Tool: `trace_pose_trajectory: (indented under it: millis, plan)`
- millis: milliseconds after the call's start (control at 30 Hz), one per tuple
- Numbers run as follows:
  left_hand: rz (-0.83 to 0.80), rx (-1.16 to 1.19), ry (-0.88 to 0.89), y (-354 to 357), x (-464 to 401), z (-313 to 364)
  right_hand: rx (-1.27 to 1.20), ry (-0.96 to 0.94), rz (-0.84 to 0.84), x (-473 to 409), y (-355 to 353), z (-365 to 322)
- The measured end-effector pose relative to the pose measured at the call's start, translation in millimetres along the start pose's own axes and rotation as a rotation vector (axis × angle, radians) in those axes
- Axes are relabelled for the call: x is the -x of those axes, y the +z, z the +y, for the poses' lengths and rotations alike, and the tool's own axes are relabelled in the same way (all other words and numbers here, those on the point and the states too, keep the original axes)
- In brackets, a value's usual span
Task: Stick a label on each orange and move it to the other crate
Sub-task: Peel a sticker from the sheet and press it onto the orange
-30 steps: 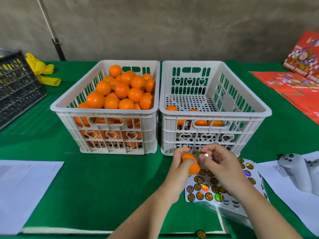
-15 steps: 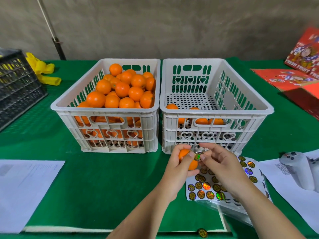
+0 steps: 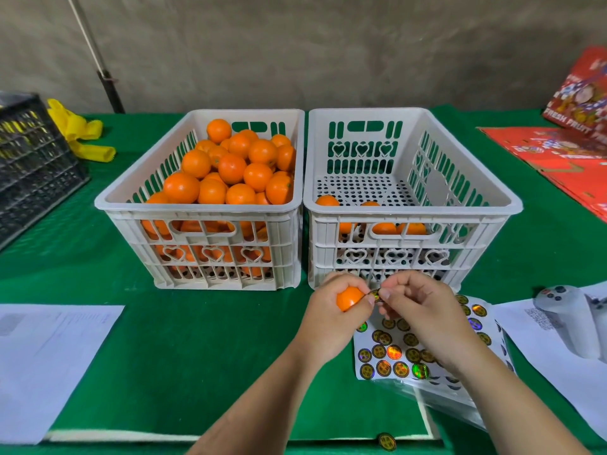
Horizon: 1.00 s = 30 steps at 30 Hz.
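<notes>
My left hand [image 3: 331, 320] grips an orange [image 3: 348, 297] in front of the right crate. My right hand [image 3: 423, 315] pinches a small round label [image 3: 375, 294] at the orange's right side. Below both hands lies a sticker sheet [image 3: 391, 356] with several shiny round labels. The left white crate [image 3: 200, 210] is heaped with oranges [image 3: 231, 169]. In the right white crate [image 3: 410, 210] a few oranges [image 3: 384, 228] lie along the near wall.
White papers [image 3: 49, 353] lie at the left on the green cloth, and a white controller [image 3: 571, 320] on paper at the right. A black crate [image 3: 29, 162] and yellow gloves [image 3: 78, 133] sit far left. Red fruit boxes [image 3: 565, 142] lie far right. A loose label [image 3: 387, 441] lies at the table's front edge.
Both hands have stayed close in front of the right crate. The label in my right hand has come up against the orange's right side.
</notes>
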State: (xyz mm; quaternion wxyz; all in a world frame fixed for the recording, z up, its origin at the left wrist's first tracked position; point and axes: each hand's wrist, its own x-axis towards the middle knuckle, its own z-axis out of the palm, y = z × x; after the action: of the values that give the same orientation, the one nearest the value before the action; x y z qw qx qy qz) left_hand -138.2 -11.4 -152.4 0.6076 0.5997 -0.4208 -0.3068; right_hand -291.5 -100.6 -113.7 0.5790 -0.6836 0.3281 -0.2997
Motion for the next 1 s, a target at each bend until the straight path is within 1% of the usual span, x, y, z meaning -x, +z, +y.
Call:
trace_pose_trajectory:
  millis: [133,200,267,333,400,433,533,633,733,800,867,933,1000]
  plan:
    - [0.004,-0.097,0.12,-3.8,1.6,1.8,-0.358,0.352,-0.141,-2.3,-5.8,-4.4]
    - [0.007,-0.099,0.143,-6.4,2.0,2.9,-0.462,0.48,-0.129,-5.1,-11.0,-5.8]
    - [0.065,-0.048,0.094,-9.4,1.2,3.8,-0.498,0.514,-0.048,-6.1,-15.4,-5.8]
    - [0.128,0.085,-0.056,-9.4,0.2,5.4,-0.451,0.421,0.026,-4.3,-14.9,-3.5]
    - [0.124,0.214,-0.215,-6.2,0.4,6.3,-0.348,0.269,0.069,0.2,-6.2,-3.5]
    - [0.111,0.244,-0.25,-3.9,1.7,6.6,-0.306,0.2,0.078,3.1,0.9,-5.6]
    - [0.047,0.27,-0.259,3.6,6.2,6.8,-0.248,0.049,0.052,5.6,20.8,-8.3]
    - [-0.014,0.274,-0.269,7.1,9.7,6.1,-0.25,-0.015,0.086,5.4,30.0,-10.6]
    - [-0.029,0.283,-0.282,6.4,11.5,6.4,-0.256,-0.047,0.137,3.9,29.2,-9.7]
    - [-0.027,0.371,-0.32,6.6,11.7,6.5,-0.259,-0.06,0.181,2.9,26.2,-10.0]
    - [0.034,0.518,-0.389,7.1,10.8,7.9,-0.251,-0.085,0.2,3.8,23.1,-10.7]
    - [0.05,0.582,-0.42,7.1,10.2,7.0,-0.216,-0.103,0.12,7.4,22.9,-12.4]
    - [0.021,0.578,-0.394,7.1,10.3,7.7,-0.135,-0.102,0.004,10.3,26.0,-12.8]
